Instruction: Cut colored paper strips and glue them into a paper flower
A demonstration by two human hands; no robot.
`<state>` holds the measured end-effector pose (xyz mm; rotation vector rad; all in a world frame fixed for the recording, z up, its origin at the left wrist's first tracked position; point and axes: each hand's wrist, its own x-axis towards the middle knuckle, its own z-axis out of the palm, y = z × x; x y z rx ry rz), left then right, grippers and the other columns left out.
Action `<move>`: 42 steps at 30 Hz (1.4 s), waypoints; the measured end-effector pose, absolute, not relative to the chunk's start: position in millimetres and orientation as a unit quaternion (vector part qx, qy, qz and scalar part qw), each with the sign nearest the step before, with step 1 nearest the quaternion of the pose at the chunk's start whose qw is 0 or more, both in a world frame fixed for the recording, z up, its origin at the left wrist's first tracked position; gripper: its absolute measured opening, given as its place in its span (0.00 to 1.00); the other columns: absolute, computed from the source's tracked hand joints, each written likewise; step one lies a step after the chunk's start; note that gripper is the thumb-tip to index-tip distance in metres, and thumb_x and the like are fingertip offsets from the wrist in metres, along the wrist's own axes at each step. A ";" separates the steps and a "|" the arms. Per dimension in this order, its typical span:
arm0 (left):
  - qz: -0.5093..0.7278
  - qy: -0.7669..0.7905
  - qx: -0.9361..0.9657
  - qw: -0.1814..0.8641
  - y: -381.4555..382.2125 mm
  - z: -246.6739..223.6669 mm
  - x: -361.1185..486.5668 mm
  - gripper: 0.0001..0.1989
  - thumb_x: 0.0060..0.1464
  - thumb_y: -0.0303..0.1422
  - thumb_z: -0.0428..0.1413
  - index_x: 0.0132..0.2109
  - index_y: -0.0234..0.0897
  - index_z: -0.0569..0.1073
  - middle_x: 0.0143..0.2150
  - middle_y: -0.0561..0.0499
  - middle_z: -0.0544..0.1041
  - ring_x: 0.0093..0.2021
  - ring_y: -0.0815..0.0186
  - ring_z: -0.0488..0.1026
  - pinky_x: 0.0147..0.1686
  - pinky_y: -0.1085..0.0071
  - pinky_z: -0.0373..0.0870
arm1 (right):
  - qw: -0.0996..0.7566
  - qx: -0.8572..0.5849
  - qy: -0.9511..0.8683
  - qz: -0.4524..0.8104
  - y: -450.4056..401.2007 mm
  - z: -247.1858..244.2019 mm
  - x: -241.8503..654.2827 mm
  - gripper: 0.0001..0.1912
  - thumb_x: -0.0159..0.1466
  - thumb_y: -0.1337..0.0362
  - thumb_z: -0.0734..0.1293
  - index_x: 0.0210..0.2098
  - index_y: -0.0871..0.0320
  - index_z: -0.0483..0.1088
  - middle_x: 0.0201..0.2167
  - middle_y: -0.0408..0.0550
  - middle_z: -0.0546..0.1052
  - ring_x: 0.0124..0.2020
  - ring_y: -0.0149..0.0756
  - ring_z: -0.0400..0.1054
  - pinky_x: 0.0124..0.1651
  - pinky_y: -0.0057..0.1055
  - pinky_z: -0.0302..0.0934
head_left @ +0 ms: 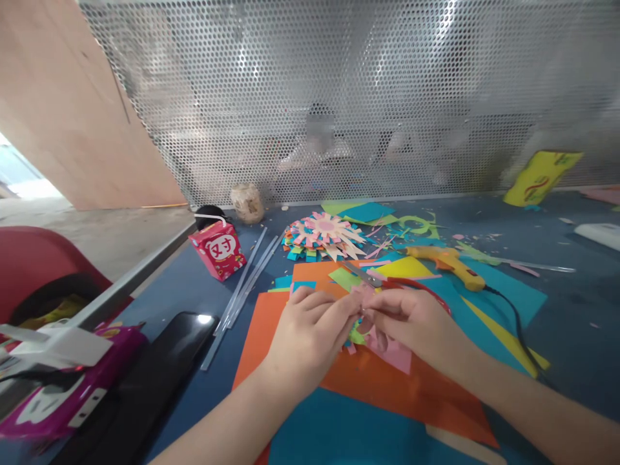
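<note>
My left hand [310, 332] and my right hand [416, 320] meet over an orange sheet of paper [445, 400]. Fingers of both are pinched on a small pink paper piece [367, 296], whose exact shape my fingertips partly hide. Beneath them lie a pink paper scrap [392, 354] and small green and blue bits. Just beyond my right hand rest scissors with red handles [409, 283], partly covered by that hand. Farther back sits a layered paper flower [324, 227] in pink, blue, green and cream fringes.
A yellow hot glue gun [450, 263] with a black cord lies at right on blue paper. Clear glue sticks [242, 287], a red drink carton [219, 252], a black phone [159, 361] and a purple power strip [82, 387] stand at left. A perforated metal panel [339, 84] closes off the back.
</note>
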<state>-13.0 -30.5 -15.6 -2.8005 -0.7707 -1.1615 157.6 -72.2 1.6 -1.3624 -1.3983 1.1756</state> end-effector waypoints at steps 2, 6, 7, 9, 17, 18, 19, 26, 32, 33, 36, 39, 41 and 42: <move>-0.367 -0.251 -0.896 0.007 -30.3 -15.4 -11.7 0.11 0.58 0.27 0.51 0.47 0.36 0.70 0.31 0.52 0.81 0.30 0.67 0.75 0.32 0.68 0.64 | 0.408 -0.539 -0.569 0.468 -72.8 3.7 158.0 0.07 0.55 0.67 0.63 0.21 0.55 0.70 0.14 0.36 0.71 0.17 0.27 0.68 0.26 0.24 0.65; -0.394 -0.285 -0.872 -0.062 -29.9 -13.5 -10.1 0.13 0.54 0.25 0.53 0.47 0.39 0.70 0.35 0.53 0.81 0.35 0.66 0.76 0.35 0.69 0.68 | 0.391 -0.525 -0.581 0.484 -72.4 6.7 160.0 0.11 0.58 0.66 0.60 0.24 0.55 0.72 0.16 0.37 0.72 0.18 0.27 0.69 0.25 0.23 0.63; -0.406 -0.294 -0.862 -0.078 -29.8 -13.0 -10.1 0.14 0.53 0.24 0.54 0.47 0.40 0.70 0.35 0.54 0.81 0.35 0.66 0.76 0.35 0.69 0.68 | 0.390 -0.526 -0.579 0.487 -71.8 6.6 160.8 0.11 0.59 0.66 0.60 0.26 0.55 0.73 0.16 0.38 0.73 0.18 0.27 0.69 0.25 0.23 0.62; -0.425 -0.302 -0.848 -0.092 -29.4 -12.4 -10.3 0.15 0.52 0.23 0.54 0.47 0.40 0.70 0.34 0.54 0.81 0.35 0.66 0.75 0.36 0.69 0.69 | 0.389 -0.536 -0.571 0.485 -70.1 5.4 162.3 0.09 0.59 0.65 0.61 0.29 0.56 0.74 0.17 0.38 0.74 0.18 0.26 0.69 0.22 0.22 0.60; -0.444 -0.270 -0.853 -0.039 -29.8 -12.8 -9.4 0.17 0.50 0.22 0.55 0.48 0.38 0.70 0.31 0.55 0.80 0.33 0.64 0.72 0.32 0.68 0.70 | 0.391 -0.506 -0.517 0.569 -63.2 -1.1 162.7 0.10 0.55 0.57 0.67 0.29 0.58 0.75 0.22 0.44 0.77 0.23 0.30 0.73 0.27 0.25 0.64; -0.445 -0.269 -0.853 -0.041 -30.0 -12.5 -9.2 0.16 0.50 0.22 0.55 0.47 0.38 0.70 0.31 0.55 0.80 0.33 0.65 0.72 0.32 0.68 0.70 | 0.404 -0.501 -0.497 0.582 -62.6 -2.4 162.7 0.11 0.54 0.57 0.68 0.31 0.58 0.75 0.26 0.46 0.79 0.25 0.32 0.74 0.29 0.27 0.66; -0.445 -0.267 -0.853 -0.045 -30.2 -12.1 -9.2 0.16 0.50 0.22 0.55 0.47 0.38 0.70 0.31 0.55 0.79 0.33 0.65 0.72 0.33 0.68 0.70 | 0.415 -0.499 -0.480 0.591 -62.2 -3.6 162.8 0.12 0.53 0.58 0.68 0.34 0.58 0.75 0.29 0.47 0.79 0.28 0.34 0.75 0.31 0.28 0.67; -0.393 -0.276 -0.872 -0.098 -30.1 -14.7 -9.4 0.19 0.50 0.23 0.56 0.50 0.41 0.69 0.31 0.56 0.79 0.36 0.67 0.73 0.38 0.69 0.70 | 0.451 -0.488 -0.452 0.595 -62.5 -6.8 164.0 0.14 0.52 0.63 0.69 0.38 0.57 0.74 0.37 0.47 0.79 0.34 0.38 0.75 0.38 0.35 0.71; -0.366 -0.216 -0.905 0.013 -28.9 -18.3 -10.9 0.15 0.55 0.27 0.53 0.51 0.36 0.69 0.31 0.53 0.79 0.35 0.66 0.73 0.35 0.68 0.68 | 0.478 -0.477 -0.411 0.613 -62.8 -4.3 163.8 0.11 0.51 0.65 0.70 0.35 0.58 0.73 0.35 0.46 0.79 0.35 0.36 0.75 0.42 0.33 0.70; -0.362 -0.206 -0.908 0.037 -28.7 -17.4 -11.6 0.13 0.56 0.27 0.53 0.50 0.35 0.69 0.29 0.53 0.78 0.34 0.66 0.72 0.35 0.68 0.67 | 0.481 -0.477 -0.401 0.617 -62.7 -3.8 163.6 0.10 0.51 0.65 0.70 0.34 0.59 0.73 0.35 0.47 0.78 0.35 0.36 0.75 0.41 0.33 0.70; -0.366 -0.183 -0.908 0.087 -28.3 -14.3 -13.6 0.10 0.58 0.27 0.50 0.47 0.34 0.71 0.24 0.53 0.75 0.33 0.66 0.72 0.33 0.69 0.65 | 0.486 -0.471 -0.369 0.637 -63.0 -2.0 162.7 0.08 0.53 0.65 0.69 0.33 0.59 0.72 0.34 0.48 0.78 0.35 0.37 0.75 0.39 0.32 0.71; -0.375 -0.167 -0.905 0.110 -28.6 -13.9 -14.6 0.11 0.58 0.25 0.49 0.48 0.32 0.70 0.25 0.52 0.74 0.34 0.65 0.71 0.31 0.69 0.64 | 0.498 -0.451 -0.329 0.664 -63.4 -0.5 162.2 0.06 0.53 0.68 0.67 0.32 0.60 0.71 0.33 0.48 0.78 0.34 0.34 0.75 0.37 0.30 0.71; -0.383 -0.163 -0.901 0.126 -29.1 -15.2 -14.8 0.12 0.57 0.25 0.50 0.49 0.31 0.69 0.27 0.51 0.74 0.34 0.65 0.70 0.31 0.69 0.64 | 0.510 -0.440 -0.306 0.673 -63.2 0.2 162.7 0.05 0.53 0.71 0.66 0.31 0.61 0.71 0.35 0.48 0.78 0.34 0.33 0.74 0.38 0.28 0.71; -0.387 -0.164 -0.898 0.130 -29.4 -15.8 -14.8 0.13 0.57 0.25 0.51 0.49 0.31 0.69 0.27 0.51 0.74 0.33 0.66 0.70 0.31 0.69 0.64 | 0.514 -0.435 -0.302 0.675 -62.9 0.5 163.3 0.05 0.53 0.72 0.66 0.31 0.61 0.71 0.35 0.49 0.78 0.34 0.33 0.75 0.38 0.28 0.71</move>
